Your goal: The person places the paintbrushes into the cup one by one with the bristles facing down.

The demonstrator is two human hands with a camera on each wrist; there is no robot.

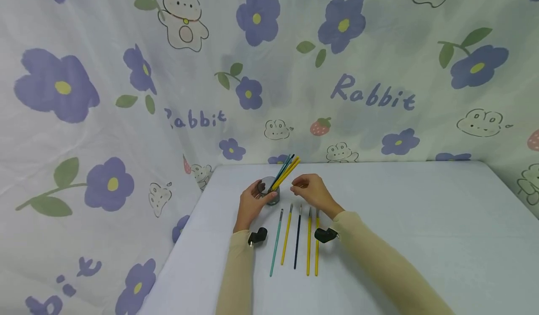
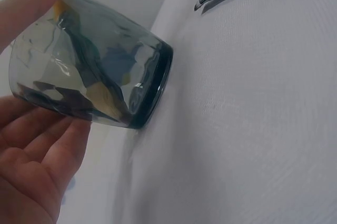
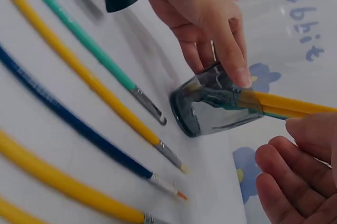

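My left hand (image 1: pixel 251 203) grips a dark smoky glass (image 1: pixel 271 194) that stands on the white table (image 1: pixel 400 221), thumb and fingers curled round its wall (image 2: pixel 100 71). Several paintbrushes (image 1: pixel 286 170) with yellow and teal handles lean out of the glass to the upper right. My right hand (image 1: pixel 310 191) hovers just right of the glass with its fingers loosely curled (image 3: pixel 295 176), close under a yellow handle (image 3: pixel 287 105), and holds nothing that I can see. In the right wrist view the left hand (image 3: pixel 200 18) is seen holding the glass (image 3: pixel 216 103).
Several brushes lie side by side on the table in front of the hands: a teal one (image 1: pixel 276 242), a yellow one (image 1: pixel 287 235), a dark blue one (image 1: pixel 297 238) and two more yellow ones (image 1: pixel 313 245). A flowered cloth (image 1: pixel 126 95) hangs behind and to the left.
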